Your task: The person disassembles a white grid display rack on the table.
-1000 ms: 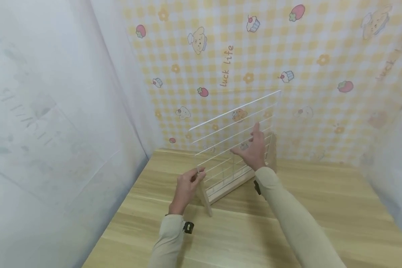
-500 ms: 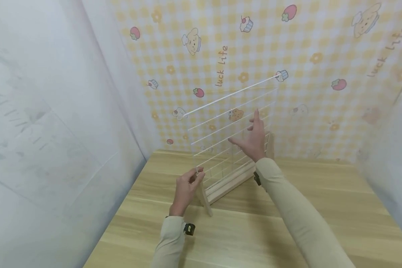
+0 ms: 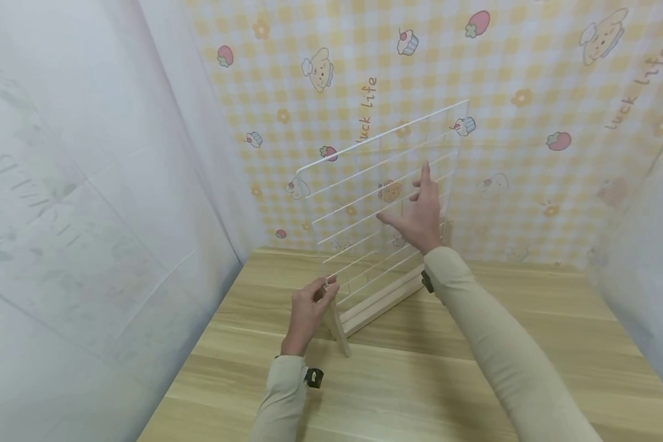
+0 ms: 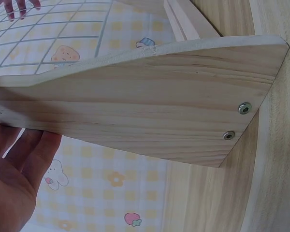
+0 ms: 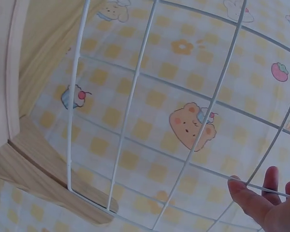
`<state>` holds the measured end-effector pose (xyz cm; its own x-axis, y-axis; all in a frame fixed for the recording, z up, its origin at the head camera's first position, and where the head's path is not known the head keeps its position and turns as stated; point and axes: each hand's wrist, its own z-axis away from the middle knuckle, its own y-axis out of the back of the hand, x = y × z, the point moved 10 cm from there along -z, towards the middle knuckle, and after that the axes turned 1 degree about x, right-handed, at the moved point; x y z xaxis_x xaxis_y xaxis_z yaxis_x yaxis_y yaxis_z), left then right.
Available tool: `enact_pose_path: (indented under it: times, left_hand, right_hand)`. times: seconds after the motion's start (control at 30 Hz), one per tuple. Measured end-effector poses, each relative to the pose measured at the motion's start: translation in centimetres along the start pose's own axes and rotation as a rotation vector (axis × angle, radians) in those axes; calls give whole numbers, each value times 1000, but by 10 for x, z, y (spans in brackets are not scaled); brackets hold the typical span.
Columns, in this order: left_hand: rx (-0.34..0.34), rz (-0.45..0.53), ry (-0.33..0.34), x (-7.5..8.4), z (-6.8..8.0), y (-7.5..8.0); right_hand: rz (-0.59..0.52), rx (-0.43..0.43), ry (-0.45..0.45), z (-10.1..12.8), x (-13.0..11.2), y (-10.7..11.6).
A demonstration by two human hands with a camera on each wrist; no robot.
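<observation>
Left hand [image 3: 305, 310] pinches panel [image 3: 383, 196] corner; right hand [image 3: 417, 218] flat, fingers straight; panel could tip off stand [image 3: 376, 304].

Your light wooden table [image 3: 475, 380] carries only the wooden rack base [image 3: 377, 303], which stands near its far edge by the wall.

Clear panel [image 3: 383, 184] now stands higher and steeper than a second ago; its top edge has climbed from mid-wall to level with the cupcake print. Right hand [image 3: 414, 212] has risen with it, fingers spread flat on the panel's near face. Lower edge has lifted out of the wooden stand [image 3: 378, 301].
</observation>
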<state>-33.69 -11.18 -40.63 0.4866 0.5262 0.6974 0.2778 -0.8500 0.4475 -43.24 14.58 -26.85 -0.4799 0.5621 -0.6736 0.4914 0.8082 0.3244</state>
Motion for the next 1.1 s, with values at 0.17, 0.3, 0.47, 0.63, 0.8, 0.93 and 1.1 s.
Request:
enact_pose_path:
  times: [0.17, 0.3, 0.47, 0.63, 0.8, 0.93, 1.1]
  left_hand:
    - [-5, 17, -12, 1, 1, -2]
    - [-9, 32, -6, 1, 1, -2]
    - [-5, 29, -2, 2, 0, -2]
    - [-5, 29, 11, -1, 2, -3]
    - [-11, 37, 23, -2, 3, -5]
    - [-16, 37, 20, -1, 3, -5]
    - [-10, 19, 20, -1, 4, -3]
  right_hand:
    - [2, -11, -10, -10, -9, 7]
    - [-3, -16, 3, -17, -20, 15]
    - [-8, -18, 6, -24, -31, 21]
    - [-5, -15, -1, -28, -34, 27]
    - [4, 12, 14, -31, -40, 39]
    - [21, 28, 26, -35, -44, 50]
    - [49, 13, 23, -37, -40, 59]
